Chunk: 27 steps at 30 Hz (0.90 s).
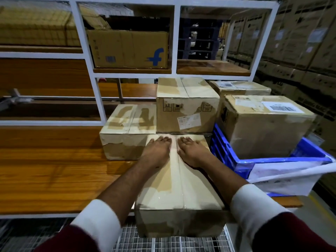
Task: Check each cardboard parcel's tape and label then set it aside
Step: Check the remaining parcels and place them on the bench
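A long cardboard parcel [179, 190] lies lengthwise in front of me, its near end hanging over the wooden table's edge. Clear and brown tape runs along its top seam. My left hand [157, 150] and my right hand [191, 150] lie flat on the far part of its top, one on each side of the seam, fingers straight. No label shows on this parcel. Behind it stand a low taped parcel [127, 131] at the left and a taller parcel [187, 104] with a white label on its front.
A blue crate [234, 160] at the right holds a large parcel [263, 124] with a barcode label; another parcel [240, 87] stands behind it. A white shelf frame [98, 99] rises behind the wooden table [54, 170]. A wire mesh surface [172, 244] lies below the table's edge.
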{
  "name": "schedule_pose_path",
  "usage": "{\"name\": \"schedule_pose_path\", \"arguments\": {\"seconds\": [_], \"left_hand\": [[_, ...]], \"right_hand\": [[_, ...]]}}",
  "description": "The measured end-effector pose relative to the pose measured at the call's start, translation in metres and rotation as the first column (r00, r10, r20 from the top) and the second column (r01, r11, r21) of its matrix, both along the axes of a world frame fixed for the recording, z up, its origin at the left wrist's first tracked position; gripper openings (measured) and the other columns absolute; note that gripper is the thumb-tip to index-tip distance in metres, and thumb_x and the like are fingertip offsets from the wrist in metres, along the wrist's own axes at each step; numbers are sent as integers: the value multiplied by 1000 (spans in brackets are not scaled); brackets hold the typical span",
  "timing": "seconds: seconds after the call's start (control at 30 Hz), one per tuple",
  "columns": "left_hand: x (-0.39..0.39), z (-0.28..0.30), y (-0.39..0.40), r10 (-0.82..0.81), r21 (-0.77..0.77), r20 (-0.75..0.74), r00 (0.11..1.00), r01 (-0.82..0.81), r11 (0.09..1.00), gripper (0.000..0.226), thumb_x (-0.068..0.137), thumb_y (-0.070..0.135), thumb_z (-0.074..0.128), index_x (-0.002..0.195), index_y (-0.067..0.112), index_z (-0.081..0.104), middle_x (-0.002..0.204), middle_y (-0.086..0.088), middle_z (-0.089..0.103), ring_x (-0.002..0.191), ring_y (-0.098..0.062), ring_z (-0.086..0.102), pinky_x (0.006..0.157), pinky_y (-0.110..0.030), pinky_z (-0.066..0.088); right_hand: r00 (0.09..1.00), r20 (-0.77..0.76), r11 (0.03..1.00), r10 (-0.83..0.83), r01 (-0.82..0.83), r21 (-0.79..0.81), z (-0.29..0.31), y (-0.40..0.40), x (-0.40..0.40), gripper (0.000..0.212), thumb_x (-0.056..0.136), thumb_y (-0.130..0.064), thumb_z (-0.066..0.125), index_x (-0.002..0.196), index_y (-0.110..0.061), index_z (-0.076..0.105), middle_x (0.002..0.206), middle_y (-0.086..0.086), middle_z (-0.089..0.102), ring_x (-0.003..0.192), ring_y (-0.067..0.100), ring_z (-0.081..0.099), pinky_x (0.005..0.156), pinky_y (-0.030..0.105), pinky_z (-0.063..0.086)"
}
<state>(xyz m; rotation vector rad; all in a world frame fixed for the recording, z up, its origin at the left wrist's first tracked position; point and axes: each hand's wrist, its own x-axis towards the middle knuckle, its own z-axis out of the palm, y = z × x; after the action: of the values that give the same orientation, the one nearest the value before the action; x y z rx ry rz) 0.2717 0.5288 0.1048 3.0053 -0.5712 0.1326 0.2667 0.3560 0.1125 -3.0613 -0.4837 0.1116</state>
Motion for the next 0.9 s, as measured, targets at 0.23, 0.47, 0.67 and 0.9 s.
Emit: {"name": "schedule_pose_path", "arguments": {"seconds": [0.23,0.47,0.67,0.9], "left_hand": [[-36,-12,34,93,-178,36,995,-86,980,47,105,27,29,148,11,37,155,-7,36,144,-19,30,118,-39,26],[-54,3,8,47,-45,65,997,-44,998,42,100,15,34,141,14,43,148,-8,46,135,-21,44,113,-41,33],[-88,-5,-10,-40,-45,-3,999,39,998,49,107,29,27,156,20,23,162,-1,21,150,-14,14,122,-38,11],[-99,3,3,62,-77,-8,998,-62,995,50,105,35,30,154,21,28,161,3,26,148,-13,19,122,-40,15]], "right_hand": [[995,46,992,-88,83,91,-7,-37,-31,60,105,-42,25,157,-11,16,164,9,14,151,24,10,121,45,13],[997,80,1000,-22,22,8,5,-17,-43,52,104,-37,30,150,-12,33,156,11,35,142,27,34,115,44,30],[995,88,999,52,-51,-9,-15,0,-74,54,107,-32,21,157,-12,18,164,8,18,151,24,14,120,42,13],[998,68,1000,0,-2,29,-6,-17,-87,55,106,-35,23,156,-14,19,163,5,20,150,21,17,121,44,18]]}}
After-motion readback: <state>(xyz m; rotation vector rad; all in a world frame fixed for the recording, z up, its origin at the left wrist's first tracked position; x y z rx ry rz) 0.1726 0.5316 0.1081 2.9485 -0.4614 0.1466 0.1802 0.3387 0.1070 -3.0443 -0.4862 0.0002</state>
